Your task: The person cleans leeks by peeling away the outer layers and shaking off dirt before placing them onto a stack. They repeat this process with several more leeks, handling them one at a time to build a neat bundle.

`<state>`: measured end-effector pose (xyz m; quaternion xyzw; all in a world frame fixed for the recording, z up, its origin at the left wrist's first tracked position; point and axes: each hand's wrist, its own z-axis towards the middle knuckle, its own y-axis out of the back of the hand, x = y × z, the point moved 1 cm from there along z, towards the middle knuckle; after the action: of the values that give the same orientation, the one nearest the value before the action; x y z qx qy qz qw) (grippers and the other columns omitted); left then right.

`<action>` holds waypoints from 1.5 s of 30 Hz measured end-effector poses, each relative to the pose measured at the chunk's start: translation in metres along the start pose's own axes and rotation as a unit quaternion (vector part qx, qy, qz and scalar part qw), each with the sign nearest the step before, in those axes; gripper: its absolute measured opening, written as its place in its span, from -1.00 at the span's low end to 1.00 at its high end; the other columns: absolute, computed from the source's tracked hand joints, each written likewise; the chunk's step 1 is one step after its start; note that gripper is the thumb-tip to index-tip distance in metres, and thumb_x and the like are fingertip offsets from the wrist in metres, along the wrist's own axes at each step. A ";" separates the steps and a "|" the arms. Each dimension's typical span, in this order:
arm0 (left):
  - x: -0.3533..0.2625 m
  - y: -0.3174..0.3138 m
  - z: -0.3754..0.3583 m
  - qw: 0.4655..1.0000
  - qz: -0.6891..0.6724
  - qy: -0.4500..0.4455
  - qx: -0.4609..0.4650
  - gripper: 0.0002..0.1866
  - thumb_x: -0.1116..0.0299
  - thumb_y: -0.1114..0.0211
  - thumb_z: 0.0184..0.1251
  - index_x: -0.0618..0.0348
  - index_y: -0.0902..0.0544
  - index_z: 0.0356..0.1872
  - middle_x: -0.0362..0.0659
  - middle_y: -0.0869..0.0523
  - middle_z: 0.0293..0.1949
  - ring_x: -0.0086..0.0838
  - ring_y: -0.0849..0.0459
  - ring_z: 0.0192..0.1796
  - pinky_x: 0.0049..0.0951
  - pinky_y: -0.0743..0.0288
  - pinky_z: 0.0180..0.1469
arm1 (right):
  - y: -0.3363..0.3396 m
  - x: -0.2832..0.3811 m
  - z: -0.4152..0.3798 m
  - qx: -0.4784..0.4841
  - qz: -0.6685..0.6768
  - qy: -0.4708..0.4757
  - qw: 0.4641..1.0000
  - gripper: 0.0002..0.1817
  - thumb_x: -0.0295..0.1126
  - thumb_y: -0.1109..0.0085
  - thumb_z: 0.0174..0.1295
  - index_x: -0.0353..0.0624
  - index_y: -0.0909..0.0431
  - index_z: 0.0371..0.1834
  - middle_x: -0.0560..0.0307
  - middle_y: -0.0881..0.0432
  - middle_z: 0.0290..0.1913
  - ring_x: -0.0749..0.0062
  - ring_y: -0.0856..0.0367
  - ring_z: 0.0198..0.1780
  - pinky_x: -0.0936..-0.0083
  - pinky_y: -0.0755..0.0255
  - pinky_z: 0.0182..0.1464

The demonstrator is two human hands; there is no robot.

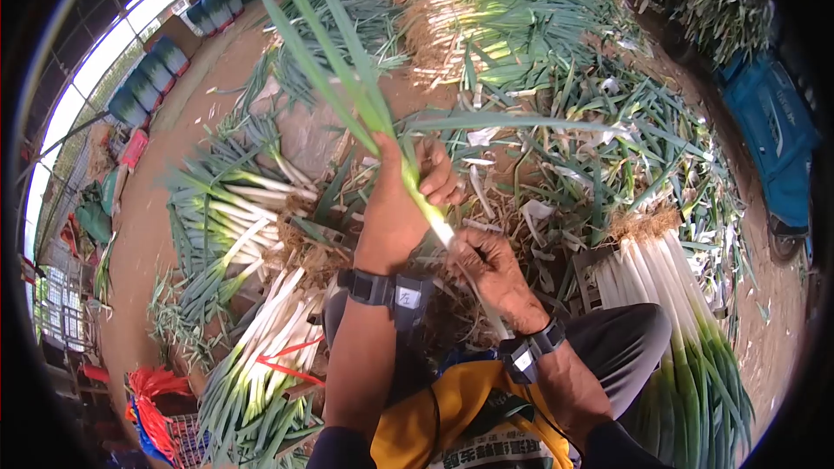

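A long green onion (pixel 423 201) slants across the middle, its green leaves up at the top left and its white stem lower down. My left hand (pixel 408 182) is wrapped round it where the leaves meet the stem. Lower and to the right, my right hand (pixel 486 265) pinches the white part, with a pale strip hanging below the fingers. Trimmed onions (pixel 665 278) lie at my right knee, roots away from me. At my left lies a bundle (pixel 276 330) with red ties (pixel 291 363).
Loose leaves and peelings (pixel 643 139) cover the ground at the right. Untrimmed onions (pixel 512 26) are heaped at the far side, more (pixel 234 208) at the left. A blue machine (pixel 764 122) stands far right, red ties (pixel 158 395) on a crate lower left.
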<state>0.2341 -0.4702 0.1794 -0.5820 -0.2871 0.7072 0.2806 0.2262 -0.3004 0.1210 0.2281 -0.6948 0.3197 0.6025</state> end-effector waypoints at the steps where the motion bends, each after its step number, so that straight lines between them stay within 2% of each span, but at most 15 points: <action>1: 0.000 -0.001 0.000 0.999 0.006 -0.004 -0.032 -0.21 -0.55 0.16 0.44 0.10 -0.50 -0.13 -0.37 -0.29 -0.52 -0.58 -0.25 -0.42 -0.49 -0.25 -0.21 | -0.002 -0.002 -0.002 -0.021 0.010 0.018 1.000 -0.86 -0.39 -0.20 0.52 -0.23 -0.66 -0.08 0.34 -0.56 -0.40 0.68 -0.42 -0.43 0.63 -0.36 -0.36; 4: 0.001 -0.011 -0.001 0.987 0.011 -0.045 -0.151 -0.27 -0.40 0.01 0.51 0.21 -0.57 -0.01 -0.34 -0.36 -0.48 -0.57 -0.29 -0.39 -0.47 -0.26 -0.20 | -0.001 -0.004 -0.006 -0.092 -0.088 0.078 0.989 -0.82 -0.39 -0.23 0.48 -0.29 -0.69 -0.05 0.21 -0.63 -0.36 0.53 -0.54 -0.33 0.50 -0.46 -0.21; 6: 0.005 0.001 -0.002 0.988 0.006 -0.049 -0.148 -0.33 -0.33 -0.04 0.54 0.21 -0.58 -0.03 -0.35 -0.36 -0.48 -0.59 -0.29 -0.40 -0.49 -0.26 -0.22 | 0.004 -0.004 -0.006 -0.092 -0.153 0.115 0.977 -0.79 -0.38 -0.25 0.46 -0.33 -0.69 -0.04 0.16 -0.65 -0.35 0.48 -0.57 -0.26 0.44 -0.49 -0.12; 7: 0.006 0.006 -0.003 0.988 0.004 -0.051 -0.149 -0.36 -0.30 -0.06 0.55 0.21 -0.58 -0.05 -0.36 -0.36 -0.48 -0.61 -0.28 -0.41 -0.50 -0.26 -0.23 | 0.005 -0.012 -0.007 -0.089 -0.131 0.120 0.980 -0.76 -0.32 -0.20 0.51 -0.31 -0.70 -0.06 0.17 -0.65 -0.39 0.51 -0.54 -0.33 0.48 -0.45 -0.21; 10: 0.010 0.010 -0.007 0.988 -0.001 -0.050 -0.143 -0.41 -0.23 -0.08 0.58 0.21 -0.58 -0.08 -0.37 -0.35 -0.49 -0.64 -0.27 -0.45 -0.55 -0.24 -0.29 | 0.011 -0.015 -0.010 -0.046 -0.048 0.004 0.998 -0.69 -0.24 -0.12 0.57 -0.28 -0.71 -0.12 0.21 -0.64 -0.44 0.55 -0.50 -0.43 0.53 -0.42 -0.30; 15: 0.005 0.014 -0.008 0.991 -0.025 -0.045 -0.126 -0.45 -0.17 -0.09 0.61 0.23 -0.55 -0.07 -0.37 -0.33 -0.49 -0.65 -0.25 -0.49 -0.59 -0.20 -0.37 | 0.014 -0.030 -0.025 0.035 0.042 -0.051 0.997 -0.43 0.10 0.14 0.64 -0.12 -0.68 -0.26 0.32 -0.53 -0.54 0.71 -0.37 -0.57 0.68 -0.23 -0.53; 18: -0.005 0.017 -0.013 0.986 -0.027 -0.068 -0.148 -0.42 -0.17 -0.06 0.62 0.29 -0.55 -0.02 -0.36 -0.32 -0.48 -0.65 -0.25 -0.49 -0.58 -0.20 -0.38 | 0.022 -0.038 -0.047 0.060 0.014 -0.085 0.994 -0.39 0.14 0.19 0.64 -0.11 -0.67 -0.27 0.33 -0.50 -0.56 0.72 -0.34 -0.59 0.68 -0.22 -0.53; 22: -0.023 0.047 -0.019 0.972 -0.036 -0.129 -0.194 -0.37 -0.17 -0.01 0.65 0.34 -0.56 0.09 -0.32 -0.32 -0.46 -0.61 -0.24 -0.48 -0.55 -0.22 -0.36 | 0.052 -0.056 -0.081 0.032 -0.174 -0.101 0.979 -0.30 0.26 0.13 0.57 -0.17 -0.68 -0.33 0.34 -0.47 -0.55 0.63 -0.33 -0.52 0.57 -0.26 -0.42; 25: -0.030 0.050 -0.024 0.954 -0.064 -0.157 -0.247 -0.41 -0.14 0.05 0.68 0.30 -0.56 0.12 -0.31 -0.31 -0.46 -0.59 -0.23 -0.49 -0.52 -0.22 -0.37 | 0.077 -0.054 -0.096 -0.021 -0.158 -0.141 0.977 -0.31 0.24 0.06 0.55 -0.25 -0.68 -0.31 0.27 -0.55 -0.49 0.53 -0.46 -0.39 0.45 -0.37 -0.25; 28: -0.036 0.053 -0.024 0.926 -0.108 -0.181 -0.312 -0.43 -0.08 0.03 0.70 0.32 -0.54 0.18 -0.31 -0.29 -0.46 -0.57 -0.20 -0.48 -0.51 -0.19 -0.38 | 0.095 -0.056 -0.093 -0.111 -0.146 -0.092 0.979 -0.33 0.21 0.01 0.54 -0.27 -0.68 -0.30 0.26 -0.56 -0.47 0.58 -0.45 -0.39 0.49 -0.37 -0.26; 29: -0.035 0.052 -0.023 0.924 -0.109 -0.179 -0.319 -0.44 -0.08 0.04 0.70 0.31 -0.54 0.18 -0.31 -0.29 -0.47 -0.57 -0.19 -0.49 -0.51 -0.18 -0.38 | 0.100 -0.054 -0.092 -0.131 -0.123 -0.095 0.979 -0.35 0.18 -0.03 0.55 -0.22 -0.63 -0.43 0.36 -0.47 -0.52 0.69 -0.33 -0.44 0.55 -0.23 -0.38; 32: -0.036 0.052 -0.023 0.917 -0.115 -0.184 -0.335 -0.45 -0.07 0.06 0.71 0.27 -0.54 0.20 -0.31 -0.27 -0.48 -0.58 -0.17 -0.49 -0.51 -0.16 -0.39 | 0.098 -0.068 -0.088 -0.198 -0.052 -0.068 0.976 -0.36 0.17 -0.04 0.55 -0.22 -0.62 -0.44 0.39 -0.44 -0.53 0.71 -0.28 -0.45 0.58 -0.16 -0.41; 38: -0.054 0.061 -0.029 0.917 -0.127 -0.189 -0.327 -0.45 -0.07 0.06 0.71 0.27 -0.54 0.19 -0.34 -0.26 -0.50 -0.59 -0.16 -0.50 -0.52 -0.13 -0.42 | 0.108 -0.047 -0.104 -0.098 -0.156 -0.040 0.982 -0.51 -0.03 -0.15 0.54 -0.30 -0.70 -0.30 0.32 -0.53 -0.49 0.63 -0.42 -0.42 0.52 -0.35 -0.33; 41: -0.059 0.063 -0.033 0.917 -0.133 -0.190 -0.325 -0.45 -0.07 0.07 0.71 0.28 -0.55 0.19 -0.35 -0.25 -0.51 -0.59 -0.15 -0.51 -0.53 -0.12 -0.44 | 0.106 -0.027 -0.114 -0.105 -0.099 -0.056 0.988 -0.65 -0.20 -0.22 0.50 -0.30 -0.74 -0.26 0.28 -0.60 -0.46 0.61 -0.47 -0.40 0.51 -0.38 -0.30; 45: -0.061 0.068 -0.034 0.916 -0.153 -0.176 -0.325 -0.43 -0.08 0.09 0.71 0.29 -0.56 0.19 -0.34 -0.24 -0.52 -0.59 -0.14 -0.52 -0.53 -0.10 -0.45 | 0.110 -0.026 -0.119 -0.125 -0.221 -0.015 0.967 -0.83 -0.43 -0.23 0.43 -0.29 -0.74 -0.27 0.24 -0.66 -0.47 0.64 -0.49 -0.42 0.51 -0.41 -0.31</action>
<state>0.2737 -0.5582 0.1646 -0.4560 -0.6315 0.6143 0.1260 0.2351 -0.1405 0.0852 0.3034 -0.6705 0.0857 0.6716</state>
